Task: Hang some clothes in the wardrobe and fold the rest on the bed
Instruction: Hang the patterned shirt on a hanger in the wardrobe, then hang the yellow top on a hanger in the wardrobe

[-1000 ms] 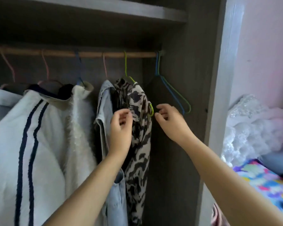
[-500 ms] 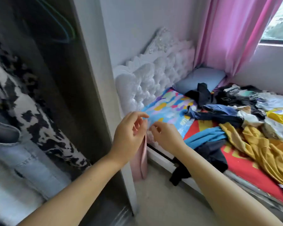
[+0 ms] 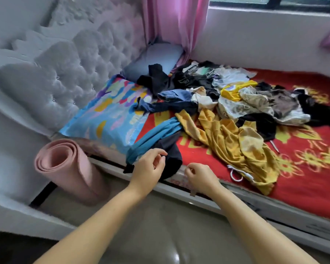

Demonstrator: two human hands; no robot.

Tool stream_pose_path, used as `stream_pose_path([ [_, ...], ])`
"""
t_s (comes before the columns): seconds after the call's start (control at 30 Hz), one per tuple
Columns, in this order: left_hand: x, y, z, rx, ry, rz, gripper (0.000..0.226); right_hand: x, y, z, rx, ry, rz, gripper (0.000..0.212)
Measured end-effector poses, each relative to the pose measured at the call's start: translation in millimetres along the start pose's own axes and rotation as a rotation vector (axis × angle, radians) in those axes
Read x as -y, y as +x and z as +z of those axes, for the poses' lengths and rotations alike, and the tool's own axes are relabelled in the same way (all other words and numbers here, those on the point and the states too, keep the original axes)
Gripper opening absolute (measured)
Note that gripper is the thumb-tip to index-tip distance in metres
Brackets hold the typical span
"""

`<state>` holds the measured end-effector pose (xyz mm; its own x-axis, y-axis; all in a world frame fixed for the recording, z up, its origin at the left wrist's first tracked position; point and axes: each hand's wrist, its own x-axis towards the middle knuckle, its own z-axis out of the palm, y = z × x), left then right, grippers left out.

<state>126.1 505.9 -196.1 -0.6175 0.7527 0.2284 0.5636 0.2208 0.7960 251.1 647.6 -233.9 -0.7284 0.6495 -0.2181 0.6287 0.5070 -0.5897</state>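
A heap of loose clothes (image 3: 236,96) lies on the bed's red flowered blanket (image 3: 303,168). A mustard-yellow garment (image 3: 227,138) spreads toward the bed's near edge. A blue garment (image 3: 156,134) and a dark one (image 3: 171,149) hang over that edge. My left hand (image 3: 149,166) hovers at the dark garment with its fingers loosely curled and apart, holding nothing. My right hand (image 3: 200,176) is just to its right above the bed rail, fingers curled in with nothing in them. The wardrobe is out of view.
A colourful pillow (image 3: 107,115) and a grey-blue pillow (image 3: 156,56) lie against the tufted white headboard (image 3: 65,63). A rolled pink mat (image 3: 65,168) stands on the floor by the bed's corner. Pink curtains (image 3: 175,20) hang under the window.
The view has swung from the wardrobe rail to the bed. Both hands left the hanging clothes and came down to the bed's near edge, empty.
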Motion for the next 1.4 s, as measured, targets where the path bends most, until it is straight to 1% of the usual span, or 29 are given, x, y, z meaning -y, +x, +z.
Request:
stream_pose_path([
  [0.17,-2.3,43.5,85.5,0.173,0.011,-0.053,0.012,-75.0,22.8,-39.1,-0.025,0.024,0.14,0.026],
  [0.4,8.4,105.2,188.7,0.412,0.063,-0.058,0.016,-174.7,60.7,-60.7,-0.038,0.038,0.375,0.027],
  [0.5,15.9,142.0,222.3,0.486,0.095,-0.065,0.019,-215.1,79.9,-72.3,-0.047,0.064,0.496,0.029],
  [0.67,30.3,205.7,278.4,0.596,0.178,-0.061,0.022,-277.9,116.1,-98.1,-0.027,0.068,0.627,0.028],
  [0.77,41.5,222.6,317.8,0.666,0.228,-0.058,0.022,-310.9,130.8,-101.6,-0.03,0.054,0.63,0.027],
  [0.87,52.4,230.0,369.5,0.747,0.291,-0.03,0.025,-349.6,148.0,-99.9,0.018,0.054,0.544,0.033],
  [0.93,58.7,231.1,407.0,0.8,0.332,-0.026,0.031,-376.5,160.5,-97.7,0.061,0.005,0.516,0.043],
  [1.03,69.1,225.5,468.2,0.842,0.434,-0.009,0.044,-420.0,177.4,-86.8,0.096,-0.04,0.54,0.066],
  [1.13,79.8,216.5,515.5,0.81,0.535,0.034,0.058,-453.1,190.5,-69.7,0.03,-0.031,0.549,0.087],
  [1.2,92.0,209.8,541.9,0.823,0.603,0.051,0.071,-471.5,198.4,-55.0,0.021,-0.02,0.524,0.093],
  [1.27,104.7,202.6,557.1,0.888,0.679,0.063,0.082,-482.5,201.5,-41.5,0.061,-0.033,0.51,0.093],
  [1.3,110.5,198.9,562.8,0.912,0.7,0.057,0.083,-486.9,202.1,-35.4,0.08,-0.052,0.509,0.091],
  [1.33,115.2,195.7,567.6,0.917,0.698,0.048,0.08,-491.5,202.2,-29.9,0.083,-0.068,0.508,0.087],
  [1.4,118.8,196.4,570.7,0.844,0.61,0.036,0.058,-494.7,203.9,-25.3,0.023,-0.049,0.508,0.072],
])
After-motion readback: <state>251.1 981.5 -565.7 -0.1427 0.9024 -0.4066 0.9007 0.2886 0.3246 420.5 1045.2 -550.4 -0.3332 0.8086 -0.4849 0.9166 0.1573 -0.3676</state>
